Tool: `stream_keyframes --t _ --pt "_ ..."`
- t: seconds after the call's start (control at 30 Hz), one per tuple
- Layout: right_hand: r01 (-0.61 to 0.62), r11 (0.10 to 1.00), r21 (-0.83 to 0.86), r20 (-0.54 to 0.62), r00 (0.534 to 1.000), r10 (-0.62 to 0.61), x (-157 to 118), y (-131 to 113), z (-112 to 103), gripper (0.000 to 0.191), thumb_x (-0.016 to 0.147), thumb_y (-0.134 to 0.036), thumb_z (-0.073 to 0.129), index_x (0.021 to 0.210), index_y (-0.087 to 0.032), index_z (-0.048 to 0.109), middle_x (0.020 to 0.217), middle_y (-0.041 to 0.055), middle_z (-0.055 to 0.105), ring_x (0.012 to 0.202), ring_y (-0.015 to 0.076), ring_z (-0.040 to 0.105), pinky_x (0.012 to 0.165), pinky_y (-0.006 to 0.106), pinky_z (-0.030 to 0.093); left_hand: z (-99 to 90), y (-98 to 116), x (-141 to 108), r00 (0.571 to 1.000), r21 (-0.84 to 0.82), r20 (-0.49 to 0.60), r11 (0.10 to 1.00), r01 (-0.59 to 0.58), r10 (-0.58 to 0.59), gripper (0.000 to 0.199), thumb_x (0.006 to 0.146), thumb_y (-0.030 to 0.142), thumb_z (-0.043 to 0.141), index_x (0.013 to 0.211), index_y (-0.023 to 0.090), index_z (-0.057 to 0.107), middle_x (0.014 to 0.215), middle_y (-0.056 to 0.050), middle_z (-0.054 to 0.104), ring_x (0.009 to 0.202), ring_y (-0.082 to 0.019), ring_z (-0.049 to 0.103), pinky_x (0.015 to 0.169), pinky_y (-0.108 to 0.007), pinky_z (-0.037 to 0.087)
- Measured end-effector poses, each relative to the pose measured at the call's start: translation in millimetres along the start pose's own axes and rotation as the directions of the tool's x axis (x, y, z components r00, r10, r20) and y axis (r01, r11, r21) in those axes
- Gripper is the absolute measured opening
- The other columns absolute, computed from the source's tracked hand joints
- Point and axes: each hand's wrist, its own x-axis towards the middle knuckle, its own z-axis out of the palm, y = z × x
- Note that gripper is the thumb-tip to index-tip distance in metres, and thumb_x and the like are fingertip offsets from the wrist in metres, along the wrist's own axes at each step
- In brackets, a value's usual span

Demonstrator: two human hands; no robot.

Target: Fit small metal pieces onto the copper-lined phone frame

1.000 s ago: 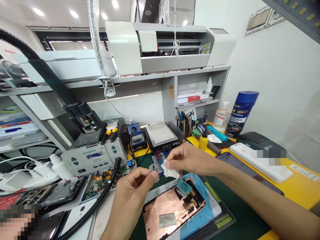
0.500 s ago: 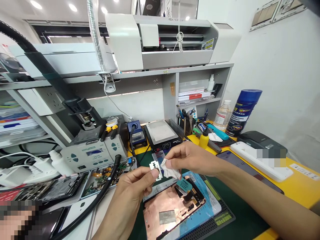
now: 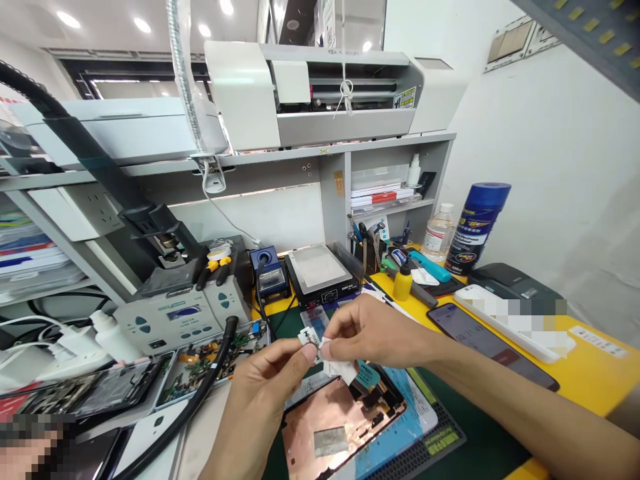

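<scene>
A thin metal razor blade (image 3: 306, 335) is pinched between the thumb and fingers of my left hand (image 3: 280, 377). My right hand (image 3: 367, 333) pinches a crumpled white tissue (image 3: 343, 369) against the blade's right side. Below both hands lies an opened device panel with a copper-coloured surface (image 3: 310, 420), a grey patch and a teal sticker (image 3: 369, 375). It rests on a blue-and-white piece (image 3: 420, 400) over a dark mat.
A hot plate (image 3: 320, 270), a yellow bottle (image 3: 403, 283) and a blue spray can (image 3: 475, 230) stand behind. The phone (image 3: 493, 347) lies at right. On the left are a tray of circuit boards (image 3: 195, 363) and a black hose (image 3: 200, 393).
My right hand has brought the tissue left onto the blade, where a gap showed before. The whole view has also shifted slightly, and a lamp panel now shows at the top right.
</scene>
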Motion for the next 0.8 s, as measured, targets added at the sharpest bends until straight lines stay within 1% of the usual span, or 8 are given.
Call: stream_keyframes --t 0.17,0.27,0.3,0.4,0.47,0.6,0.7,0.8 --pt "-0.077 0.996 -0.045 0.056 0.995 0.079 0 0 -5 0.021 0.077 -0.034 0.074 0.078 -0.013 0.071 0.062 -0.0012 0.064 0.05 0.0094 0.059 0.047 0.017 0.046 -2.1 2 -1 0.994 0.141 -0.02 0.985 -0.103 0.107 0.025 0.075 0.047 0.076 0.08 0.022 0.076 0.062 0.003 0.052 0.062 -0.013 0.039 0.062 -0.024 0.036" --pt "-0.065 0.989 -0.13 0.129 0.988 0.082 -2 0 -28 0.029 0.078 -0.042 0.073 0.084 -0.013 0.072 0.068 0.0012 0.066 0.056 0.0122 0.061 0.052 0.021 0.049 -7.3 0 3 0.987 0.207 -0.078 0.971 -0.123 0.141 0.03 0.073 0.052 0.076 0.074 0.022 0.074 0.066 0.002 0.06 0.065 -0.014 0.044 0.064 -0.026 0.038" --pt "-0.039 0.975 -0.219 0.098 0.993 0.061 -4 1 -38 0.029 0.081 -0.042 0.07 0.086 -0.013 0.072 0.071 0.002 0.067 0.058 0.0128 0.062 0.054 0.022 0.05 -9.1 -2 5 0.983 0.215 -0.111 0.97 -0.117 0.143 0.032 0.07 0.053 0.077 0.076 0.022 0.075 0.068 0.001 0.062 0.066 -0.015 0.045 0.065 -0.026 0.038" --pt "-0.074 0.747 -0.661 -0.039 0.997 0.064 -11 6 -64 0.022 0.085 -0.032 0.063 0.093 -0.014 0.073 0.075 0.0037 0.069 0.065 0.0146 0.062 0.056 0.022 0.044 -12.9 -5 10 0.978 0.232 -0.179 0.971 -0.06 0.103 0.04 0.063 0.057 0.08 0.083 0.023 0.077 0.077 -0.001 0.068 0.072 -0.018 0.05 0.065 -0.027 0.039" --pt "-0.113 0.65 -0.752 -0.06 0.993 0.104 -15 12 -72 0.02 0.079 -0.021 0.064 0.094 -0.015 0.076 0.076 0.0047 0.069 0.067 0.0163 0.062 0.055 0.023 0.04 -13.5 -7 12 0.98 0.246 -0.183 0.969 -0.029 0.076 0.044 0.061 0.058 0.081 0.087 0.022 0.077 0.083 -0.002 0.07 0.076 -0.02 0.052 0.066 -0.028 0.039" --pt "-0.131 0.636 -0.761 -0.054 0.989 0.139 -22 22 -74 0.03 0.07 -0.014 0.067 0.097 -0.018 0.078 0.081 0.0049 0.072 0.071 0.0185 0.063 0.057 0.024 0.04 -13.2 -8 11 0.989 0.236 -0.135 0.971 -0.032 0.065 0.039 0.064 0.056 0.08 0.083 0.021 0.075 0.075 -0.001 0.065 0.071 -0.018 0.048 0.062 -0.027 0.035" --pt "-0.132 0.664 -0.736 -0.103 0.991 0.083 -29 19 -81 0.02 0.081 -0.031 0.064 0.09 -0.018 0.077 0.085 0.0043 0.073 0.074 0.0177 0.064 0.063 0.024 0.044 -14.6 -6 8 0.994 0.213 -0.104 0.977 -0.003 0.026 0.035 0.068 0.053 0.078 0.078 0.02 0.073 0.066 0.002 0.053 0.063 -0.014 0.037 0.057 -0.026 0.029" --pt "-0.223 0.676 -0.703 -0.269 0.962 0.037 -39 15 -96 0.041 0.087 -0.052 0.055 0.075 -0.016 0.07 0.07 0.0045 0.068 0.061 0.0163 0.058 0.056 0.026 0.041 -18.2 -2 6 0.998 0.236 -0.056 0.971 0.041 -0.029 0.036 0.069 0.055 0.076 0.073 0.02 0.071 0.063 0.003 0.045 0.061 -0.013 0.03 0.056 -0.026 0.024"
